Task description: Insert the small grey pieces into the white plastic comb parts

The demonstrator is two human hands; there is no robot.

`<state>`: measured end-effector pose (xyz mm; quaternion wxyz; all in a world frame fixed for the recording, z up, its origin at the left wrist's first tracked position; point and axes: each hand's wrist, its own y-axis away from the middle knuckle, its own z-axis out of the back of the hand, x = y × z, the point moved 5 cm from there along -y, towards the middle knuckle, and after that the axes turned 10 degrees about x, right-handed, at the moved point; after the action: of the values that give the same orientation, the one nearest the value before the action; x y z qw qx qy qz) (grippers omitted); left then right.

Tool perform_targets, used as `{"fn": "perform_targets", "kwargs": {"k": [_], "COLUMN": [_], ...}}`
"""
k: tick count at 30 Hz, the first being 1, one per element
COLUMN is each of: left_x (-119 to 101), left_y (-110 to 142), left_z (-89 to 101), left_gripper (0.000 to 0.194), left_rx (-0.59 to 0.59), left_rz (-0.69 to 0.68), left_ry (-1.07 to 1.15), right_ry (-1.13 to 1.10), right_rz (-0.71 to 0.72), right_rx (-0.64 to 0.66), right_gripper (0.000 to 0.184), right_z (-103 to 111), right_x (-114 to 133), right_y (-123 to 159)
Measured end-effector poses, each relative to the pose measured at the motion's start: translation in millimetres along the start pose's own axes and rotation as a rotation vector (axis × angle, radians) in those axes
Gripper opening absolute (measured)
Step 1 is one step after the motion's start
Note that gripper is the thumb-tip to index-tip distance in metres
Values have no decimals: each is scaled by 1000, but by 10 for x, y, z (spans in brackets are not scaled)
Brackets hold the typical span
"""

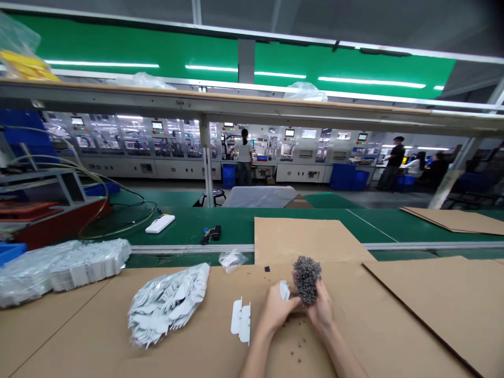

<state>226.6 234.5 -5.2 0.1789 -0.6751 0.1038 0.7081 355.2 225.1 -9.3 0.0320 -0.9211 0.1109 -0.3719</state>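
Here's the right hand (322, 307), fingers curled around a clump of small grey pieces (307, 278), holding it above the cardboard (197, 346)! And the left hand (276, 308), right beside it, closes partway on a white part (284, 290), thumb reaching toward the clump (whether it touches, I cannot tell). Two more white plates (241, 320) lie just left of that hand, and farther left sits a clear bag of white parts (169, 304). Dark bits (299, 360) are scattered on the cardboard near the wrists!
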Motion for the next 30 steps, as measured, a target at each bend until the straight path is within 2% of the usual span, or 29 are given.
{"fn": "perform_targets", "kwargs": {"k": [3, 18, 24, 26, 30], "left_x": [0, -57, -70, -72, -33], "left_y": [-9, -1, 11, 12, -6], "left_z": [28, 63, 132, 122, 40], "left_gripper": [13, 15, 24, 25, 26], "left_rx": [-14, -76, -199, -168, -29], "left_rz": [-60, -111, -73, -71, -53], "left_ry": [-23, -67, -163, -134, -98], "right_ry": [-6, -38, -36, -39, -24], "right_rz": [-4, 9, 4, -1, -24], "right_rx": [-8, 49, 37, 35, 31], "right_gripper": [48, 45, 44, 44, 46], "right_z": [-8, -46, -19, -9, 2], "right_x": [25, 21, 9, 10, 4], "right_y": [3, 6, -6, -11, -12]}}
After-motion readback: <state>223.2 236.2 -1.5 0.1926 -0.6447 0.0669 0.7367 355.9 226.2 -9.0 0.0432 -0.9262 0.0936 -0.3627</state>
